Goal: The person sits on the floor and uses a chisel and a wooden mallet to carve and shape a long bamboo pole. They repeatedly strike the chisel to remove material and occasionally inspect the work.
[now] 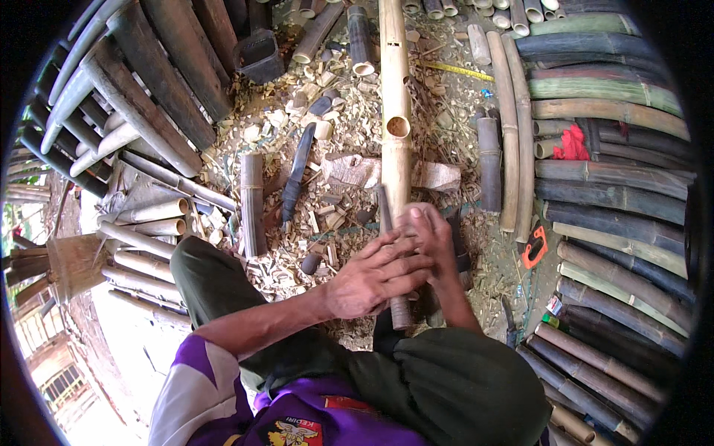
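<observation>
A long pale bamboo pole [395, 74] runs from the far edge toward me, with a round hole cut in its upper side. My left hand [381, 273] closes over a slim tool [401, 312] with a dark, narrow far end and a brownish handle end. Against the left fingers is my right hand [433, 241], curled, its thumb raised beside the pole's near end. What lies inside the right hand is hidden by the left fingers. The pole rests across a rough wooden block [353, 171]. Left of it lies a dark large knife [299, 171].
Wood chips [275, 134] cover the ground. Stacked bamboo poles [610, 175] line the right side; dark bamboo lengths [160, 70] lean at left. An orange-handled saw [534, 247], a red cloth [571, 143], a yellow measuring tape [457, 70] and a black container [260, 58] lie around.
</observation>
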`<state>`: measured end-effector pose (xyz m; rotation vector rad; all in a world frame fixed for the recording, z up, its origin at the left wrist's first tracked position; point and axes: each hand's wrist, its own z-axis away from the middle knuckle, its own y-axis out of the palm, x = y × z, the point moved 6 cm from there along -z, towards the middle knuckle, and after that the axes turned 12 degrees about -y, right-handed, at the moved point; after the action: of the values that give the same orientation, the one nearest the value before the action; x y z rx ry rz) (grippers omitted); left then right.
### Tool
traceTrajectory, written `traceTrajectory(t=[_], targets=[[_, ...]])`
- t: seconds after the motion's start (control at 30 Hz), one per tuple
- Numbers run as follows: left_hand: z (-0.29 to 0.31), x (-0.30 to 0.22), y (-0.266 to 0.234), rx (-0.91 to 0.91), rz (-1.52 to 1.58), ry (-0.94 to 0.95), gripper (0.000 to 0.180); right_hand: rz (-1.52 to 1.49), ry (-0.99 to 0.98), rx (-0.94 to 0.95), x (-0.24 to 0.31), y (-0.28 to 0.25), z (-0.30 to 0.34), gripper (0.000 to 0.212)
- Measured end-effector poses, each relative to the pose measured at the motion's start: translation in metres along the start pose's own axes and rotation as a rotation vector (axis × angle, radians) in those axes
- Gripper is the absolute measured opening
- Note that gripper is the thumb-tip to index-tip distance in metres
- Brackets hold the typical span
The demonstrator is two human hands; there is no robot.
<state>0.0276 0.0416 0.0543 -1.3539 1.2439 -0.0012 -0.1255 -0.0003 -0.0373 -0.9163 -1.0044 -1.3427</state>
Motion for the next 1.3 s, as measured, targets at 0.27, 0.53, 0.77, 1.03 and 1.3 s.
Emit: traceTrajectory(t=[0.27, 0.53, 0.77, 1.03, 1.3], targets=[[0.069, 0.039, -0.002, 0.019, 0.609, -0.697, 0.034, 0.701, -0.089, -0.097, -0.091, 0.012, -0.011, 0.088], [0.074, 0.004, 0.031, 0.147, 0.588, -0.688, 0.030, 0.892, -0.109, -0.231, -0.087, 0.012, -0.003, 0.087], [0.064, -0.016, 0.043, 0.209, 0.479, -0.833, 0.033, 0.492, -0.091, -0.094, -0.091, 0.009, -0.005, 0.077], [0.038, -0.027, 0.051, 0.145, 0.457, -0.920, 0.029, 0.198, -0.041, -0.017, -0.126, 0.004, -0.015, 0.039], [0.038, -0.014, 0.065, -0.046, 0.565, -1.063, 0.031, 0.052, -0.145, 0.035, -0.112, 0.002, -0.014, 0.038]])
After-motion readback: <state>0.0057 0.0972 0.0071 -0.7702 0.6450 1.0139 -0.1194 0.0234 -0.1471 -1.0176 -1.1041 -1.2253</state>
